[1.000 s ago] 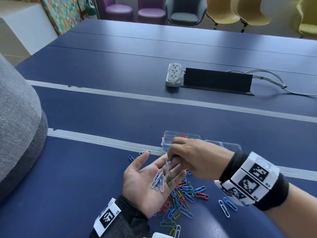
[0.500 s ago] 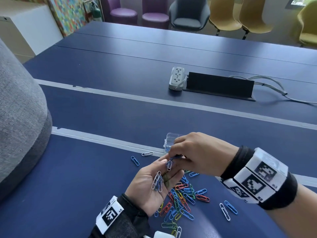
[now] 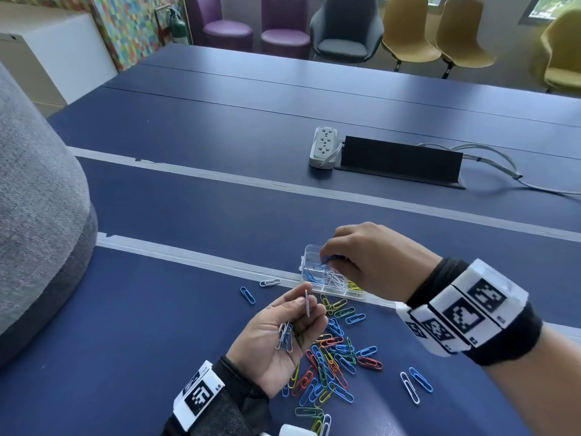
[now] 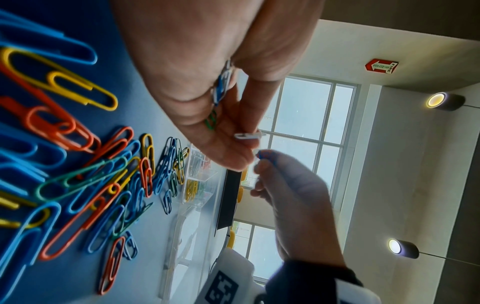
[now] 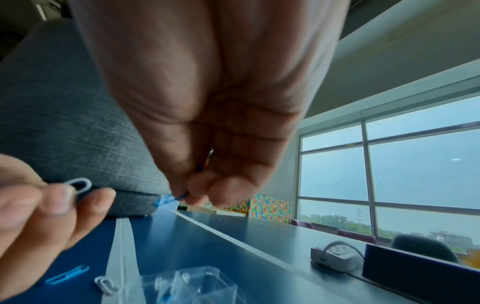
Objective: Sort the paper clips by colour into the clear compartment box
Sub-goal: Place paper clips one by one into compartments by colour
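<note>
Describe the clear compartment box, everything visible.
The clear compartment box is small, see-through plastic, lying flat and open-topped on the blue table beside a grey strip. Thin walls divide it: blue clips in the far-left cell, white clips next to them, yellow ones toward the right. The right hand hovers over it with a blue clip in its grip and hides the rest. Loose clips lie just in front.

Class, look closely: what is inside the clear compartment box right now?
The clear box holds blue clips at its far end, then white clips, then yellow clips. The right hand, pinching a blue clip, covers the remaining compartments.
</note>
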